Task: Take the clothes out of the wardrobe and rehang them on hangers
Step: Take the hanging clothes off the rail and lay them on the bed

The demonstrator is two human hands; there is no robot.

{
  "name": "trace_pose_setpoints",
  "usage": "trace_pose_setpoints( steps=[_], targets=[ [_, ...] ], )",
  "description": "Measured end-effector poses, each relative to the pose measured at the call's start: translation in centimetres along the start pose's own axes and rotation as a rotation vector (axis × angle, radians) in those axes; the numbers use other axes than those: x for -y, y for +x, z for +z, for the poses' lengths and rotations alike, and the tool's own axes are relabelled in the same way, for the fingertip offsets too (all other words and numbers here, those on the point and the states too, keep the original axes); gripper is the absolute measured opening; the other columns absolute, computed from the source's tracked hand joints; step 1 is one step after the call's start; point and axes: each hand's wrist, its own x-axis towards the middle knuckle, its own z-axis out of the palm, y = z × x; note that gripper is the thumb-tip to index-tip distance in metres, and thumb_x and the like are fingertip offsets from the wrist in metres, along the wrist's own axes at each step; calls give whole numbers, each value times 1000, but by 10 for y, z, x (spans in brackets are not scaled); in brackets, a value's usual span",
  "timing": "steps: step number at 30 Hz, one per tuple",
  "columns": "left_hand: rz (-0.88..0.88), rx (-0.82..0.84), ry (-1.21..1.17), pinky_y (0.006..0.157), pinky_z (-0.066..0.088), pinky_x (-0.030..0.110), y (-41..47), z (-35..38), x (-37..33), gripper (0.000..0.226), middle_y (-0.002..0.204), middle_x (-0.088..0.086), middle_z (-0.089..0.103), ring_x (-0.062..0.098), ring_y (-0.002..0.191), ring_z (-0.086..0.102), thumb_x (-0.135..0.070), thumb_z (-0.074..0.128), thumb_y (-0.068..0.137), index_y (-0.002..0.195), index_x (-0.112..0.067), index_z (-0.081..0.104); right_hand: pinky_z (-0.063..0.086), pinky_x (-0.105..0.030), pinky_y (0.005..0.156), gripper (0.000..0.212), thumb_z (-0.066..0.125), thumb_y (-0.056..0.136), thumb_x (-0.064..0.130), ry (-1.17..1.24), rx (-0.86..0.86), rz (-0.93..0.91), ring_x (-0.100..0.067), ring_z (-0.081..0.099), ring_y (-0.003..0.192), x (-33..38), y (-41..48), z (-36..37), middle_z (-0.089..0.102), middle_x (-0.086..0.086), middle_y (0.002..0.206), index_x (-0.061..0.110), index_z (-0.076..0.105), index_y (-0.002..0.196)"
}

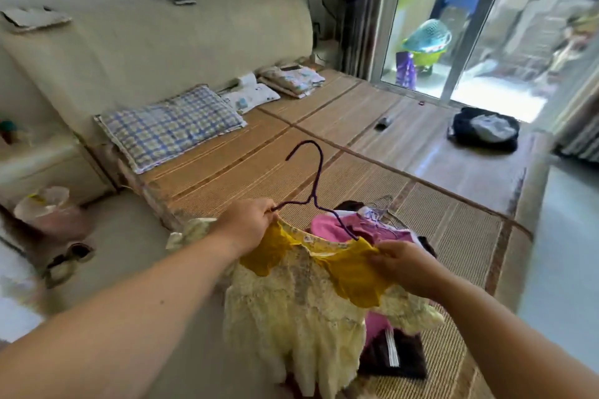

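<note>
Thin purple wire hanger [316,185], hook up, held above the bed's near edge. Left hand [249,223] has its fingers curled, pinching the hanger's left arm together with the neckline of the dress [291,301]. The dress is pale yellow lace with a mustard lining and a frilly hem, and it hangs limp. Right hand [402,264] has its fingers bunched, pinching mustard fabric at the other shoulder, where the hanger's right arm slips into the neckline.

Behind the dress a pile of clothes [327,227], pink and dark brown, lies on the mat with wire hangers [385,207] on top. The woven bamboo mat [389,146] is ribbed, with brown seams. Checked pillow [168,126] sits by a cream padded headboard [162,39]. A dark bundle [483,129] lies at the mat's far corner, near the sliding glass door [453,26].
</note>
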Motion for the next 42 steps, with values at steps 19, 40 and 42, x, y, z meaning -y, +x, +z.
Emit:
trace_pose_setpoints(
  steps=[19,40,42],
  targets=[
    [-16,389,203,86,47,40,267,221,-108,17,106,2,65,29,102,59,-29,47,92,104,-27,58,49,-30,68,17,54,94,34,199,2,296,-14,59,75,-236,178,-84,62,4,77,25,62,81],
    [-151,363,36,115,23,40,237,233,-82,62,157,-2,17,15,143,19,-37,57,88,145,-37,31,41,-34,97,51,53,89,43,-375,-50,-39,-20,45,124,-166,282,-60,48,5,136,37,40,138],
    [-154,293,62,116,20,40,213,190,-80,64,158,-4,13,14,144,15,-41,54,89,146,-37,26,39,-35,100,52,53,89,44,-399,-55,-189,-20,43,127,-111,275,-63,45,6,139,37,38,139]
  ],
)
